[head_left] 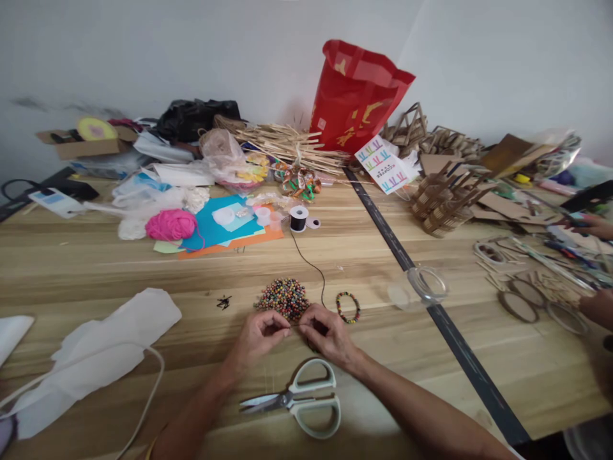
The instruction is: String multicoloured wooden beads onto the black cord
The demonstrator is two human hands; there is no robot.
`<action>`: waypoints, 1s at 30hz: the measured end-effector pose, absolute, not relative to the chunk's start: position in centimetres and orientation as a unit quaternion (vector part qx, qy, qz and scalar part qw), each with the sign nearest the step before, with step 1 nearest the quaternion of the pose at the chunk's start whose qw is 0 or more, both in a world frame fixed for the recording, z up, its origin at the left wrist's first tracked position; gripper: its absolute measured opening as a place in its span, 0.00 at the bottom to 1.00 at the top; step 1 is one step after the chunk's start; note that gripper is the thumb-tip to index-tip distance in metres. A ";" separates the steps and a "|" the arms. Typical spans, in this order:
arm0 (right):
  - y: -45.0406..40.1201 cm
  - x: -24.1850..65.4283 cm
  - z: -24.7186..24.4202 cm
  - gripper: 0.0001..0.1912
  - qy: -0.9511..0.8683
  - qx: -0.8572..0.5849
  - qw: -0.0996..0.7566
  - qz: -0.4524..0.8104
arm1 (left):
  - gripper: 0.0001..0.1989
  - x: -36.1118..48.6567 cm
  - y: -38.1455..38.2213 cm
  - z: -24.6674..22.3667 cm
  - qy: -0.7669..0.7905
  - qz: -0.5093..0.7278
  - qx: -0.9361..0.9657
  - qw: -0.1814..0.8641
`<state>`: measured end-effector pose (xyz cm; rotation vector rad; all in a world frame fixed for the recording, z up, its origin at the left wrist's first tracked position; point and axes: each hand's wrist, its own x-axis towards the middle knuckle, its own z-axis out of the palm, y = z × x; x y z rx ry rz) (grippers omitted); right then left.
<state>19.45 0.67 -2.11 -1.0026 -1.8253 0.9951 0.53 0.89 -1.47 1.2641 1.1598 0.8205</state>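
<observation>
My left hand (262, 333) and my right hand (330, 333) are close together at the near side of a heap of multicoloured beads (285, 298). Each has thumb and forefinger pinched, with a short dark length of cord just visible between them. The black cord (313, 264) runs from a spool (298, 219) down to my right hand. A finished-looking beaded bracelet (348, 307) lies to the right of that hand. Scissors with pale green handles (292, 399) lie below my hands, blades pointing left. What sits under my right palm is mostly hidden.
Short black cord scraps (223, 302) lie left of the beads. A clear round container (428, 284) stands on the dark strip (472, 354). Pink yarn (171, 225), coloured paper (215, 223) and a red bag (357, 96) are farther back. Another person's hand (598, 310) is at far right.
</observation>
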 end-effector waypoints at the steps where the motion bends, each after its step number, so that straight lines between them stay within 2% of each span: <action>1: 0.7 19.5 -2.1 0.08 -0.725 -0.396 0.404 0.393 | 0.05 0.5 0.9 -1.6 0.495 0.352 0.538 0.585; 14: 0.5 19.4 -2.2 0.06 -0.760 -0.380 0.379 0.368 | 0.06 0.4 0.9 -1.7 0.480 0.346 0.532 0.605; 30: 0.4 19.4 -2.4 0.04 -0.759 -0.381 0.371 0.374 | 0.04 0.3 0.8 -1.7 0.480 0.326 0.578 0.574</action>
